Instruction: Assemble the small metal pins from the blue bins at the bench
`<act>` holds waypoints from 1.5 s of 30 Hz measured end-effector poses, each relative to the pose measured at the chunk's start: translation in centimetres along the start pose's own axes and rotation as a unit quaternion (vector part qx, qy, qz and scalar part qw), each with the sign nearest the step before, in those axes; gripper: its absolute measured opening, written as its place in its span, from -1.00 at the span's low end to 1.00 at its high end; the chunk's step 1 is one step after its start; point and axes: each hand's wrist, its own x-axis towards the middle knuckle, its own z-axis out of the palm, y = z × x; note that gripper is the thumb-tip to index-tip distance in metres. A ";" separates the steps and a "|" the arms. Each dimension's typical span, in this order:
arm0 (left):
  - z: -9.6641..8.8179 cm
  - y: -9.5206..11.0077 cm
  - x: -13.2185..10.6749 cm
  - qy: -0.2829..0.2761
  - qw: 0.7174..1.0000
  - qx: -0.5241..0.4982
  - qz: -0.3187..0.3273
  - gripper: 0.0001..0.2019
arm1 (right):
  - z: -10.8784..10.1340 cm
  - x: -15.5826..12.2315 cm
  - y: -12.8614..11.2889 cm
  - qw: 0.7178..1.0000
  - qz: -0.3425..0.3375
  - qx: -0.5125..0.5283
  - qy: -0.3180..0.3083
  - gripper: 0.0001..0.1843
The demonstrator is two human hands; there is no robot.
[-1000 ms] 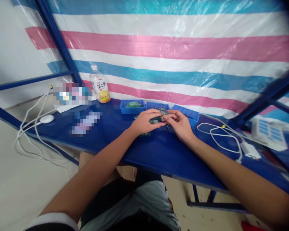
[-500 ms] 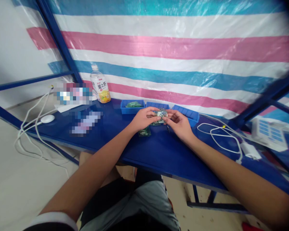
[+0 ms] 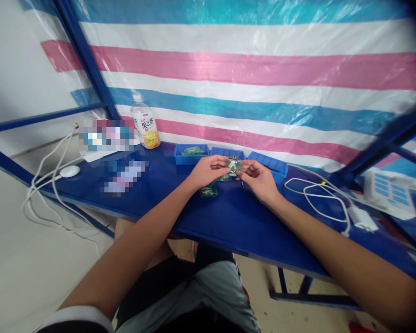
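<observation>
My left hand [image 3: 208, 172] and my right hand [image 3: 260, 179] meet over the blue table [image 3: 235, 217], both pinching a small clear packet with green contents [image 3: 233, 165] held just above the surface. A second green packet [image 3: 208, 189] lies on the table under my left wrist. A thin dark object [image 3: 242, 186] lies on the table by my right hand. Right behind my hands stands a row of three blue bins; the left bin [image 3: 190, 154] holds green packets, the middle bin [image 3: 227, 152] and the right bin [image 3: 272, 164] show no clear contents.
A drink bottle [image 3: 144, 127] stands at the back left near a blurred box [image 3: 106, 135] and a blurred item [image 3: 125, 175]. A white puck with cables [image 3: 69, 171] sits left. A white charger and cord [image 3: 358, 216] and a white device [image 3: 388, 194] lie right. A striped tarp hangs behind.
My hands have lifted the packet slightly off the table, uncovering the second green packet under my left wrist. The view has barely shifted.
</observation>
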 end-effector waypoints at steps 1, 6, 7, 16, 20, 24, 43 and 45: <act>0.0 0.1 0.0 -0.003 1.000 0.009 0.004 -0.67 | -0.1 0.0 0.0 1.000 -0.009 -0.014 0.003 -0.60; -0.5 0.8 -0.1 -0.014 0.995 0.068 0.070 -0.90 | -0.5 0.0 -0.3 0.995 -0.062 -0.072 -0.004 -0.82; -0.6 0.8 -0.1 -0.014 0.994 0.078 0.080 -0.89 | -0.7 0.0 -0.3 0.994 -0.074 -0.079 -0.002 -0.84; -0.1 0.2 -0.4 -0.015 0.992 0.120 0.038 -0.73 | -0.8 -0.2 -0.4 0.980 -0.107 -0.166 0.011 -0.85; 0.1 -0.1 -0.5 -0.006 0.996 0.088 0.009 -0.49 | -0.2 -0.5 -1.1 0.977 -0.138 -0.156 -0.042 -0.84; -0.1 -0.2 -0.4 0.010 0.992 0.122 0.016 -0.58 | 0.2 -0.7 -1.0 0.985 -0.114 -0.109 -0.065 -0.83; -5.9 -0.9 -0.1 0.198 0.785 0.582 -0.076 -0.54 | 1.1 -1.6 -2.1 0.837 -0.257 -0.368 -0.312 -0.56; -5.8 -1.1 -0.1 0.193 0.784 0.583 -0.089 -0.49 | 1.4 -1.8 -2.1 0.825 -0.255 -0.382 -0.329 -0.55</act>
